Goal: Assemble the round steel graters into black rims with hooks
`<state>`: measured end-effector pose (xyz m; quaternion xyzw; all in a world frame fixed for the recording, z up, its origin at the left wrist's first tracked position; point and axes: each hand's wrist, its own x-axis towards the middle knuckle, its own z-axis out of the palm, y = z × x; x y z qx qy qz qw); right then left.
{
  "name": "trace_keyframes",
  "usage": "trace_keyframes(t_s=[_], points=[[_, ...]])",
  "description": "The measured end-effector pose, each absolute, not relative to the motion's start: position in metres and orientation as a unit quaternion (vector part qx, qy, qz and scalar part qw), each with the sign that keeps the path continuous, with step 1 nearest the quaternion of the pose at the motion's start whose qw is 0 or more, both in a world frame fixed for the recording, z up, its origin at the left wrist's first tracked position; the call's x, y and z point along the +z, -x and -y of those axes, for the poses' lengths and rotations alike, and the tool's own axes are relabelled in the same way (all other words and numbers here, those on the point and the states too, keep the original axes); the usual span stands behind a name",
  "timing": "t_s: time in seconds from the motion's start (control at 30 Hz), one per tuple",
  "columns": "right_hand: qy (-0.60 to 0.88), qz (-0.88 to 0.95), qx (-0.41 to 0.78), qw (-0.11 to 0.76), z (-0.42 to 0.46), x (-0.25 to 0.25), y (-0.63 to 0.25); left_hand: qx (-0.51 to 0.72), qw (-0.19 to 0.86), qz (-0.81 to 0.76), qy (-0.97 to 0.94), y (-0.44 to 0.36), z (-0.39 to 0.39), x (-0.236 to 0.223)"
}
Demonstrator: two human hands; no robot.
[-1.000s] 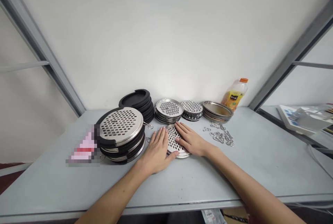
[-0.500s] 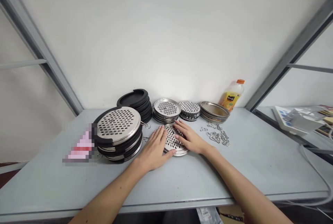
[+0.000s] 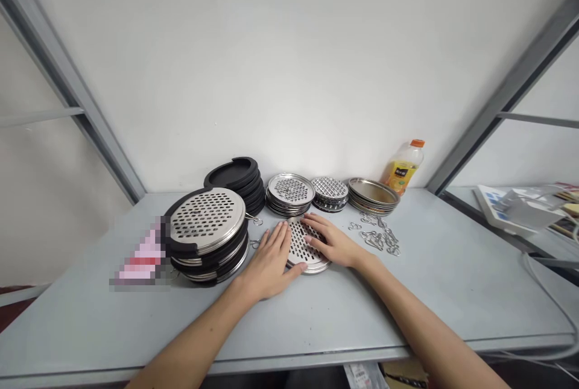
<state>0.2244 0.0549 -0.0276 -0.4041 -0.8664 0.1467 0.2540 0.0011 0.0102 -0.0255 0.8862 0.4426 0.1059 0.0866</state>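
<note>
A perforated metal disc (image 3: 299,249) is lying flat on the grey surface (image 3: 434,292), in front of a stack of rimmed discs (image 3: 291,189), with both hands bearing on it. The left hand (image 3: 269,262) is resting along its left side, its grip open and nearly flat, the thumb reaching onto the near rim. The right hand (image 3: 332,243) is covering the right part, its grip also spread, the thumb lying over the holes. Neither grip is closing around the disc; how hard they are pressing, one cannot tell.

If the hands are pushing unevenly, the disc could be tipping or skidding, since nothing but palms and fingers seems to be steadying it. Fingertips could be catching on the holes if their edges are sharp. The tall stack (image 3: 208,220) is standing near the left hand, with a wire hook (image 3: 254,244) sticking out towards it; a sideways sweep could be snagging that and dragging the pile askew. Beyond the right hand, loose wire clips (image 3: 382,239) are lying where a careless wrist could be scattering them.
</note>
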Motion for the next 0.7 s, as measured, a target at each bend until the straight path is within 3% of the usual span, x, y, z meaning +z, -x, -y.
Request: trace_keyframes(t_s=[0.27, 0.7], points=[[0.450, 0.827, 0.120, 0.315, -0.0602, -0.0242, -0.2345, 0.112, 0.103, -0.472, -0.869, -0.0015, -0.0085, -0.0246], [0.433, 0.846, 0.131, 0.283, -0.0600, -0.0194, -0.2329, 0.120, 0.131, -0.460, -0.870, 0.0011, -0.0076, -0.0229]])
